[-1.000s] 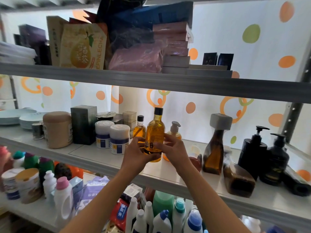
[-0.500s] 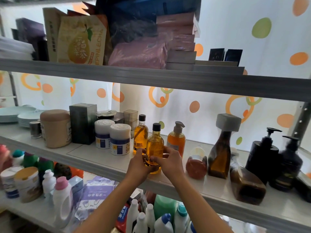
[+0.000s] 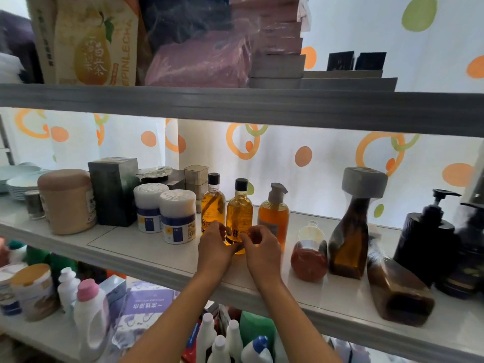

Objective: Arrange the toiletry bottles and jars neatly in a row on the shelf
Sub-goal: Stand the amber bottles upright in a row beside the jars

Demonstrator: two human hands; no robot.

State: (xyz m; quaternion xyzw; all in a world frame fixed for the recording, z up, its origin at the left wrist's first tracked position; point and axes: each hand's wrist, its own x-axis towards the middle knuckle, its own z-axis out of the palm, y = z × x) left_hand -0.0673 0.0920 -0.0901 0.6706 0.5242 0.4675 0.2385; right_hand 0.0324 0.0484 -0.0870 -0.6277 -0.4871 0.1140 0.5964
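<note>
Seating amber bottle [image 3: 238, 216] upright on shelf [image 3: 136, 247], pinched low between left hand [image 3: 213, 248] and right hand [image 3: 259, 247]. Release slowly; align base with orange pump bottle [image 3: 273, 213] beyond right fingers.

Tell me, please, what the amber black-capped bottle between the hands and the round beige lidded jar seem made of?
Amber black-capped bottle: likely clear glossy plastic, perhaps glass; backlight glows through the liquid. Round beige lidded jar: opaque matte plastic, apparently; no light passes through it.

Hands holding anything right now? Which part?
Both the left hand and right hand grip the amber black-capped bottle at its lower body, near the base; it stands upright on the shelf.
</note>
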